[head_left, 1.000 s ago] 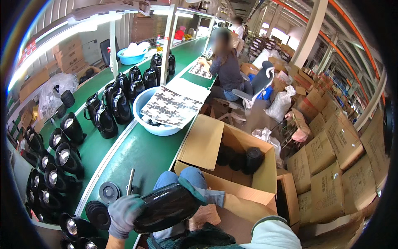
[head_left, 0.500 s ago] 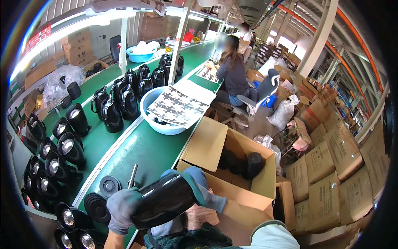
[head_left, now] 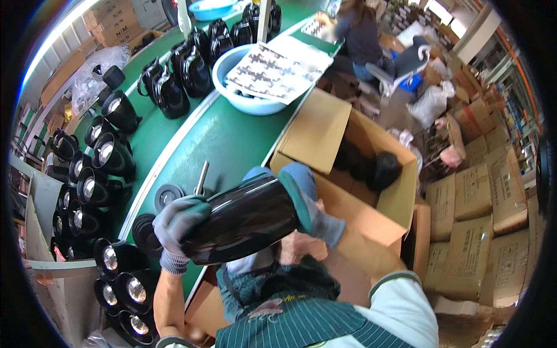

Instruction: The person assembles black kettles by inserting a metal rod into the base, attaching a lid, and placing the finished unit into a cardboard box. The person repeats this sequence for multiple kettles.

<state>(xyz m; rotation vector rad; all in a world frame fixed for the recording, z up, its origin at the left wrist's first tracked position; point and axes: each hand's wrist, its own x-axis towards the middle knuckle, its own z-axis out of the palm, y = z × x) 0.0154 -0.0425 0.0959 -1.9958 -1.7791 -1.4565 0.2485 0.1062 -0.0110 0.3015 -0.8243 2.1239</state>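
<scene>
Held on its side in front of me is a glossy black jug (head_left: pixel 246 217), tilted with its right end higher. My left hand (head_left: pixel 181 227), in a grey and teal glove, is closed round the jug's left end. At the other end, my right hand (head_left: pixel 313 211), gloved the same way, grips the jug; some of its fingers are hidden behind it. Just beyond my left hand, a round black lid (head_left: pixel 169 196) lies on the green bench (head_left: pixel 203 139) beside a metal rod (head_left: pixel 202 177). A stack of black discs (head_left: pixel 145 233) is partly covered by that hand.
Jugs with shiny openings (head_left: pixel 93 185) crowd the left side. Upright black jugs (head_left: pixel 169 95) stand farther along the bench, near a blue basin (head_left: pixel 255 105) topped with patterned sheets. An open carton (head_left: pixel 400 211) holds black parts at my right; stacked cartons (head_left: pixel 464 255) rise beyond. A co-worker (head_left: pixel 362 40) sits ahead.
The view has tipped downward, so the bench, basin and carton appear lower down in reach and higher in the picture. Both hands keep hold of the jug, which looks slightly more tilted.
</scene>
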